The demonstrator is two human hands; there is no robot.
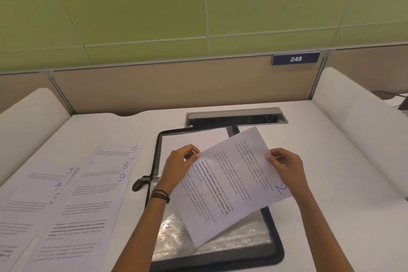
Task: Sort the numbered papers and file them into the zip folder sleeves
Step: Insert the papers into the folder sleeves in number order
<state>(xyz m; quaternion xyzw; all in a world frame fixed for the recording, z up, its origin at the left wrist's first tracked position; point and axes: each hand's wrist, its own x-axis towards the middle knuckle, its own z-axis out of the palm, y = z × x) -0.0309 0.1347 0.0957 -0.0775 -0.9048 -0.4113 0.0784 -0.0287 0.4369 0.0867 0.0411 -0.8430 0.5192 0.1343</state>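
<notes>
I hold a printed paper marked 2 [231, 185] tilted above the open black zip folder [272, 227]. My left hand [178, 168] pinches the sheet's left edge and my right hand [287, 168] pinches its right edge. Shiny clear sleeves [231, 243] lie in the folder beneath the sheet; a white page shows in the far sleeve [192, 139]. On the table to the left, fanned sheets are numbered 3 [70, 170], 4 [57, 185], 6 [134, 148], 8 [125, 165] and 9 [121, 177], overlapping in two stacks.
The folder's zip pull with a dark tab [140, 182] lies left of the folder. A cable hatch [236, 116] stands open in the desk behind it. White side dividers [353, 130] and a beige back panel with a sign reading 248 [295, 58] enclose the desk.
</notes>
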